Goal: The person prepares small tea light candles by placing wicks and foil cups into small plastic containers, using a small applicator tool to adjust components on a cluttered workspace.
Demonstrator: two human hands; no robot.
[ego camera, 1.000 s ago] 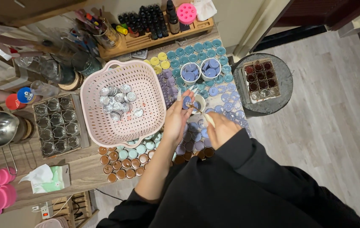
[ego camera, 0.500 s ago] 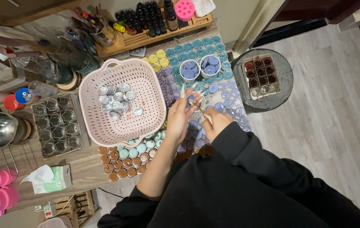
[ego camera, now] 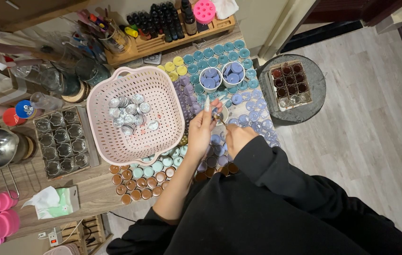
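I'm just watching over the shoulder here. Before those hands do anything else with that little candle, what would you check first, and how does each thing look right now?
1. Left hand has a firm hold on the small candle cup: ok, fingers wrap it.
2. Right hand has the thin tool aimed at the cup: ok.
3. Tool tip actually inside the cup: cannot tell, too small.
4. Pink basket stands beside the left hand: ok.
5. Loose candles on the table lie apart from the black sleeve: not ok, the sleeve hangs right over them.

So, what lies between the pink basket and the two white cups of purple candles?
In the head view, purple tealights lie in rows between the pink basket and the white cups.
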